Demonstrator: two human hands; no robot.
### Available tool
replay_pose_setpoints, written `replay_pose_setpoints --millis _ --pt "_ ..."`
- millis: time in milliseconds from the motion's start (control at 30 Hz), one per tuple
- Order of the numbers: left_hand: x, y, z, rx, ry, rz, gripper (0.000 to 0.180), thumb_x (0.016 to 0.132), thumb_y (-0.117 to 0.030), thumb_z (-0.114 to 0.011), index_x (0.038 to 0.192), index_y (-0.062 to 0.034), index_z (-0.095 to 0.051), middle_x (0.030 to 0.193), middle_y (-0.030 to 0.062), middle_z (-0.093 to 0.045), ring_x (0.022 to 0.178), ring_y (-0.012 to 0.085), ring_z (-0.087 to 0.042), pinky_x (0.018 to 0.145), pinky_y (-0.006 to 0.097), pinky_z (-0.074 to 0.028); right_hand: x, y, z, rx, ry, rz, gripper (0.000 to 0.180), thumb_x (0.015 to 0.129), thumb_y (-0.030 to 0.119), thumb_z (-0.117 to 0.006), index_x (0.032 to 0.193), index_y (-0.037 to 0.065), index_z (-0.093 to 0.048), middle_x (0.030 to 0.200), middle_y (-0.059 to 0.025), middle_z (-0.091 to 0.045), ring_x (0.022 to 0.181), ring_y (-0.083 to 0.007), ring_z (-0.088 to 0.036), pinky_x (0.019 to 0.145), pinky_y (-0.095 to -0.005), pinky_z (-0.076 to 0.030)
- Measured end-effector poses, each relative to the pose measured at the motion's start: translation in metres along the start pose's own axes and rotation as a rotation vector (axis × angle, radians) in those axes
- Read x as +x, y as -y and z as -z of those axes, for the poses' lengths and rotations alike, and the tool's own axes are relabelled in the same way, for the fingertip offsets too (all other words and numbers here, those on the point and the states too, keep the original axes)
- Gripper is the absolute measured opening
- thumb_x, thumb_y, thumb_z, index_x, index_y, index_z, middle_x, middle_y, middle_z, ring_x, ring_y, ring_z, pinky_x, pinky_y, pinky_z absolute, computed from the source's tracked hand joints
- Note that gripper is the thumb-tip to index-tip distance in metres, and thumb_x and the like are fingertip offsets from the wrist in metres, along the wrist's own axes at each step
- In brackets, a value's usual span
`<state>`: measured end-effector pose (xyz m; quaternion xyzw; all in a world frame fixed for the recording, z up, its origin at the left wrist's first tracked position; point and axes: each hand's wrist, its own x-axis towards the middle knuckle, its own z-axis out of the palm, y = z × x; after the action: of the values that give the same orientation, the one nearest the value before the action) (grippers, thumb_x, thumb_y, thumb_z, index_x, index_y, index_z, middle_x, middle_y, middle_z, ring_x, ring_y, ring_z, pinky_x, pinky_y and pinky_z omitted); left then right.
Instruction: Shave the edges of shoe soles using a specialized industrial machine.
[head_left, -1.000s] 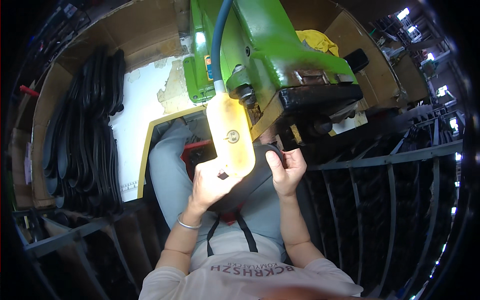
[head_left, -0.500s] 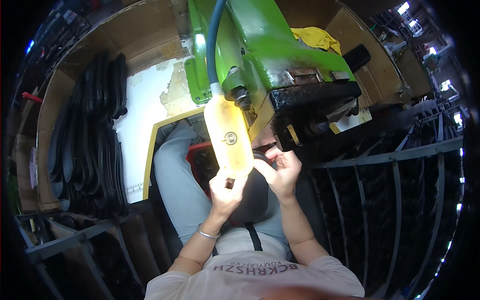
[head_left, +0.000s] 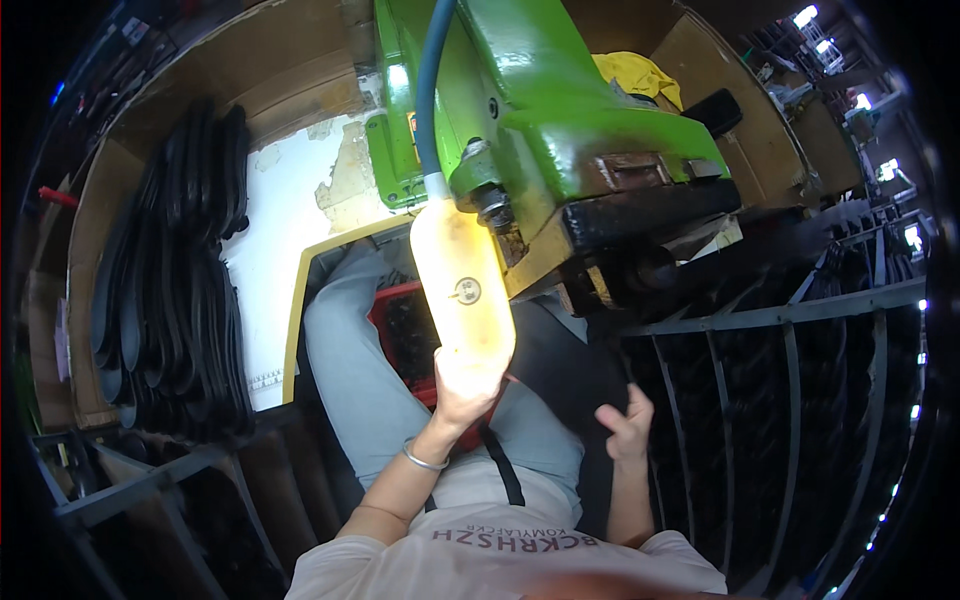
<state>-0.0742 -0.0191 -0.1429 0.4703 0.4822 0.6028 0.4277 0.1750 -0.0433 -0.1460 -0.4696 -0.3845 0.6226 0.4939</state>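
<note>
Below the lit lamp [head_left: 466,285], which hangs from a blue hose, my left hand [head_left: 468,392] is closed, its fingers washed out by the glare. It appears to grip the edge of a black shoe sole [head_left: 565,375], which stretches to the right across my thigh. Its far part is dark and hard to make out. My right hand [head_left: 628,425] is at the sole's right side, thumb and fingers apart and slightly blurred, holding nothing visible. The green machine [head_left: 570,130] stands just beyond, its dark head [head_left: 640,225] above and right of the sole.
A stack of black soles [head_left: 180,290] lies on the white tabletop [head_left: 270,250] at left, walled by cardboard [head_left: 280,60]. A yellow cloth [head_left: 640,75] lies behind the machine. Metal racks [head_left: 780,318] stand right and lower left. Something red [head_left: 400,340] is between my legs.
My right hand has let go and moved right and down, its fingers spreading. The black sole has swung from between my hands toward the right. My left hand stays under the lamp.
</note>
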Motion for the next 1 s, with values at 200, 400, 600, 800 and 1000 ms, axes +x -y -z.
replay_pose_setpoints --millis 200,400,600,800,1000 --pt "0.005 -0.012 0.004 -0.488 -0.105 0.149 0.041 0.083 -0.015 -0.066 0.111 0.0093 -0.051 0.099 0.0129 -0.060 0.079 0.0203 -0.063 0.064 0.034 -0.058 0.046 0.036 -0.017 0.072 -0.202 0.193 0.034 0.071 -0.006 -0.063 0.103 -0.005 -0.053 0.095 -0.0106 -0.060 0.087 -0.0174 -0.058 0.081 -0.0280 -0.047" --pt "0.005 -0.014 0.074 -0.148 -0.071 0.114 0.040 0.072 -0.002 -0.073 0.106 0.0046 -0.054 0.102 0.0097 -0.061 0.092 0.0164 -0.060 0.081 0.028 -0.050 0.073 0.032 -0.059 -0.195 -0.004 0.428 0.030 0.067 -0.002 -0.074 0.092 0.000 -0.057 0.083 -0.0044 -0.062 0.075 -0.0117 -0.058 0.070 -0.0223 -0.046" --pt "0.001 -0.023 0.076 0.485 0.116 -0.044 0.031 0.063 -0.012 -0.079 0.087 0.0001 -0.065 0.081 0.0105 -0.065 0.078 0.0222 -0.063 0.073 0.030 -0.049 0.077 0.019 -0.099 -0.434 0.244 0.807 0.034 0.063 0.000 -0.078 0.092 0.001 -0.062 0.078 -0.0081 -0.062 0.068 -0.0163 -0.057 0.060 -0.0251 -0.045" --pt "0.009 -0.022 0.030 0.444 0.163 -0.092 0.023 0.071 -0.010 -0.075 0.089 -0.0001 -0.064 0.078 0.0085 -0.063 0.068 0.0187 -0.061 0.064 0.028 -0.047 0.075 0.016 -0.113 -0.455 0.200 0.816 0.033 0.065 0.000 -0.078 0.094 0.001 -0.062 0.081 -0.0086 -0.062 0.069 -0.0154 -0.058 0.060 -0.0251 -0.046" --pt "0.031 -0.029 0.019 0.596 0.095 -0.343 0.020 0.070 -0.013 -0.076 0.084 -0.0032 -0.067 0.074 0.0077 -0.062 0.064 0.0183 -0.059 0.061 0.027 -0.046 0.075 0.015 -0.105 -0.244 -0.011 0.585 0.032 0.075 0.001 -0.071 0.104 -0.002 -0.057 0.092 -0.0074 -0.062 0.082 -0.0119 -0.060 0.073 -0.0226 -0.049"
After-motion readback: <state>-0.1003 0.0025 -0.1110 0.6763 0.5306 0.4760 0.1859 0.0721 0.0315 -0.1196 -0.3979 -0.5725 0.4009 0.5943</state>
